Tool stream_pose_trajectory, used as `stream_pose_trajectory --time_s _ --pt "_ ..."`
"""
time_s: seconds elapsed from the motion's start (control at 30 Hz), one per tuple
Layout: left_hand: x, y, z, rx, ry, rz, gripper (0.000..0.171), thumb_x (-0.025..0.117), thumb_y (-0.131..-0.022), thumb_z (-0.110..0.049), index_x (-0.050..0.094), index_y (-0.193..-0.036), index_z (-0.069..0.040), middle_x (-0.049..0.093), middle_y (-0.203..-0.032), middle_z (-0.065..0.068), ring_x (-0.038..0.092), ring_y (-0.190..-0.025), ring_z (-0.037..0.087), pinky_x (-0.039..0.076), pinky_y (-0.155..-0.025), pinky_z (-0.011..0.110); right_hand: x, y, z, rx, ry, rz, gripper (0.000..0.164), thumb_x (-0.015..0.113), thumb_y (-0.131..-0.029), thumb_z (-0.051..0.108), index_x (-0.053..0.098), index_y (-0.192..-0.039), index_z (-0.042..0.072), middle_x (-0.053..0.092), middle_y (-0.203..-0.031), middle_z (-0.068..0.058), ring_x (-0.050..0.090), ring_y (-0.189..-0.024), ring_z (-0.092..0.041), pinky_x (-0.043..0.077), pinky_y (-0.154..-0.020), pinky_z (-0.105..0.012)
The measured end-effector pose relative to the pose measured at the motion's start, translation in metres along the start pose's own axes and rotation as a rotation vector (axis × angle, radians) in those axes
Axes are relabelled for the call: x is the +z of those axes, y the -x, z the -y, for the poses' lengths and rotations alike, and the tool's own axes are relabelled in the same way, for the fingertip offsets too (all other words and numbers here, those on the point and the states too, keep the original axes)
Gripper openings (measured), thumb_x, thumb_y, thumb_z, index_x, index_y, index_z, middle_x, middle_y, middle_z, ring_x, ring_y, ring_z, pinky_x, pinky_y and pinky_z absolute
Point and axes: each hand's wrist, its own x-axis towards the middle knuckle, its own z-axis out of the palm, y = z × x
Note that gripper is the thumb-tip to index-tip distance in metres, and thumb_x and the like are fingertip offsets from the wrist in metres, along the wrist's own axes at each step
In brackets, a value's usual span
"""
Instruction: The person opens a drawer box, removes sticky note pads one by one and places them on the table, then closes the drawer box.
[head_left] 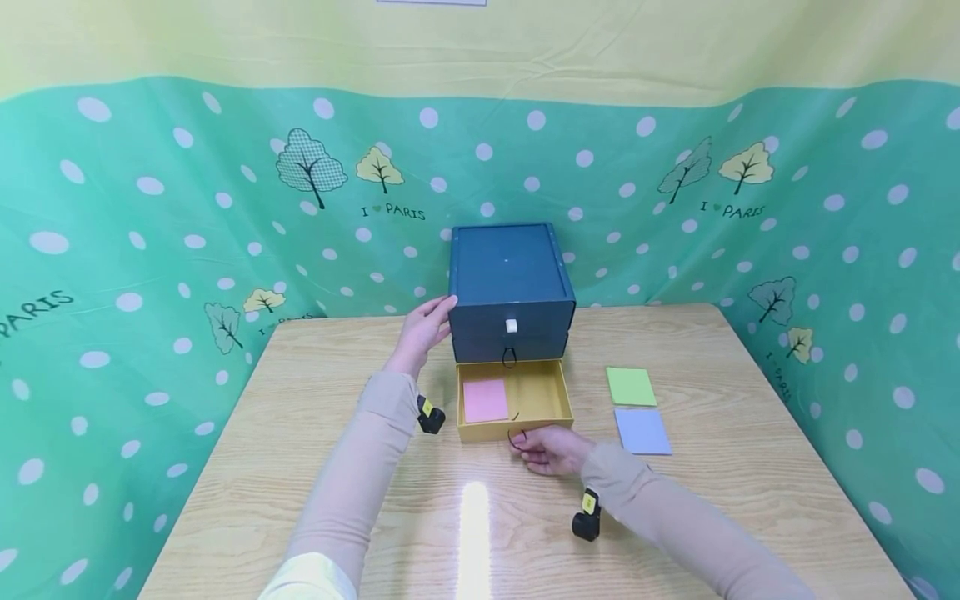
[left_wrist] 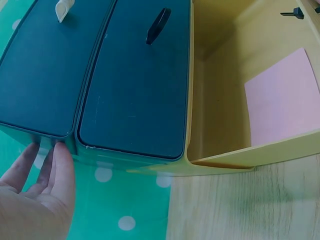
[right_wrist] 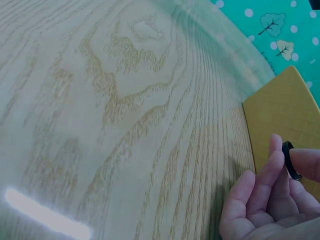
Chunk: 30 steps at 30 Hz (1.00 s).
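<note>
A dark blue drawer box (head_left: 510, 262) stands at the back of the table, its yellow bottom drawer (head_left: 540, 392) pulled out. Inside the drawer, on its left side, lies a pink sticky note pad (head_left: 485, 401). My left hand (head_left: 423, 332) rests its straight fingertips against the box's left side near the top, as the left wrist view also shows. At the drawer's front, my right hand (head_left: 553, 450) pinches the black loop handle (right_wrist: 290, 160) between thumb and fingers. The upper drawers are closed, one with a white knob (head_left: 512, 326), the other with a black loop (left_wrist: 159, 25).
To the right of the box, a green sticky note pad (head_left: 632, 387) and a blue one (head_left: 642, 431) lie on the wooden table (head_left: 720, 483). Behind and at both sides hangs a green dotted cloth (head_left: 225, 200). A small black camera sits on each wrist.
</note>
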Motion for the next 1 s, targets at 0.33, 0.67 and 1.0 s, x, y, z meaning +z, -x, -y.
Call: stream_pose_trajectory --time_s 0.33,0.67,1.0 --pt "0.000 0.000 0.001 -0.001 -0.006 0.002 0.060 0.059 -0.093 -0.036 0.042 -0.142 -0.007 0.037 -0.150 0.010 0.041 -0.134 0.026 0.041 -0.108 0.035 0.002 0.003 -0.006 -0.023 0.012 -0.021 0.016 0.057 -0.088 0.002 0.064 -0.103 0.000 0.070 -0.084 -0.002 0.057 -0.073 -0.010 0.049 -0.072 -0.023" --pt "0.000 -0.002 0.001 0.000 -0.012 -0.002 0.061 0.061 -0.092 -0.037 0.042 -0.142 -0.008 0.038 -0.149 0.009 0.042 -0.134 0.025 0.042 -0.107 0.034 0.004 0.011 -0.010 -0.021 0.008 0.006 0.019 0.056 -0.090 0.004 0.062 -0.107 -0.002 0.069 -0.087 -0.002 0.057 -0.076 -0.010 0.050 -0.076 -0.024" --pt "-0.001 -0.001 0.002 -0.001 -0.008 -0.004 0.061 0.061 -0.091 -0.037 0.043 -0.142 -0.008 0.039 -0.148 0.010 0.043 -0.133 0.025 0.043 -0.106 0.033 0.002 0.017 -0.014 0.021 -0.049 0.083 0.020 0.055 -0.092 0.006 0.061 -0.110 -0.001 0.069 -0.089 -0.002 0.058 -0.079 -0.010 0.052 -0.083 -0.027"
